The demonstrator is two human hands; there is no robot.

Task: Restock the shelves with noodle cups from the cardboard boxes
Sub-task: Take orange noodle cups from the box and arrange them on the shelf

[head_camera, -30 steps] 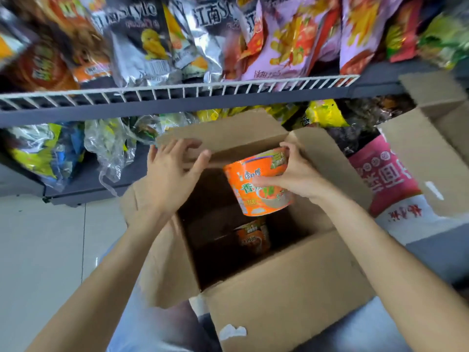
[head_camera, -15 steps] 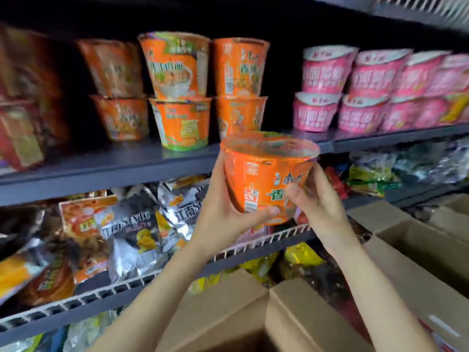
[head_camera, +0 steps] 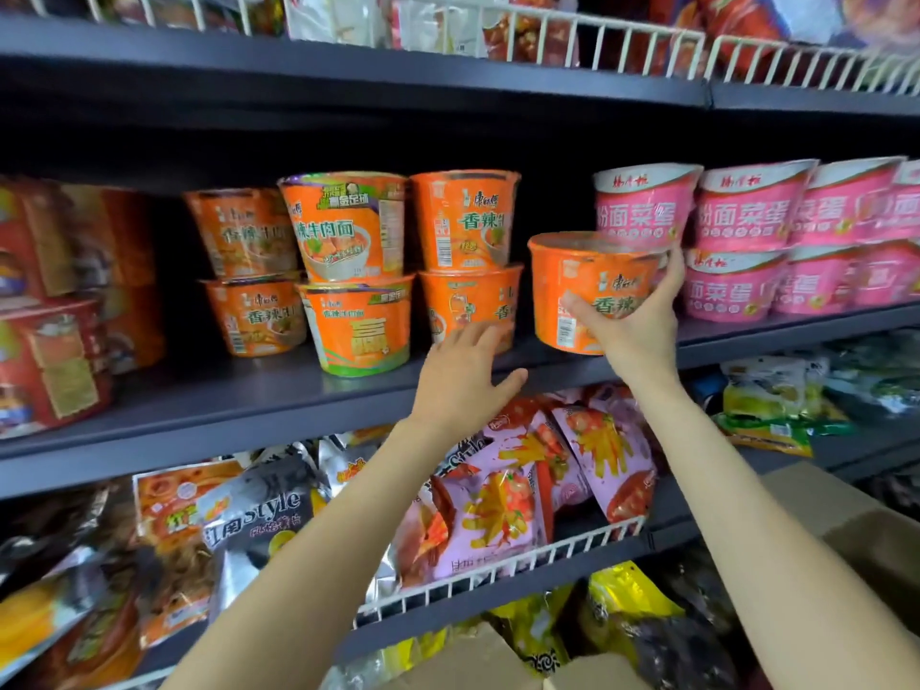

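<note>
One orange cup (head_camera: pixel 592 291) in my right hand (head_camera: pixel 632 331), thumb across the front, fingers curled round the far right side. Held upright at the gap on the shelf (head_camera: pixel 259 405) between the orange stack (head_camera: pixel 468 261) and the pink cups (head_camera: pixel 737 241), bottom edge about at shelf level; can't tell if it's touching down yet. Gap looks just wide enough, so I'd guess the grip stays low to steer the base in. Left hand (head_camera: pixel 463 376) spread, holding nothing, fingertips at the lower cup of the orange stack, probably steadying it so it doesn't tip. Cups are tapered, flat lid, glossy shrink film, likely slippery. Shelf is dark flat metal. Snack bags (head_camera: pixel 498 500) behind a wire rail below; cardboard box (head_camera: pixel 846 530) flap near right.
</note>
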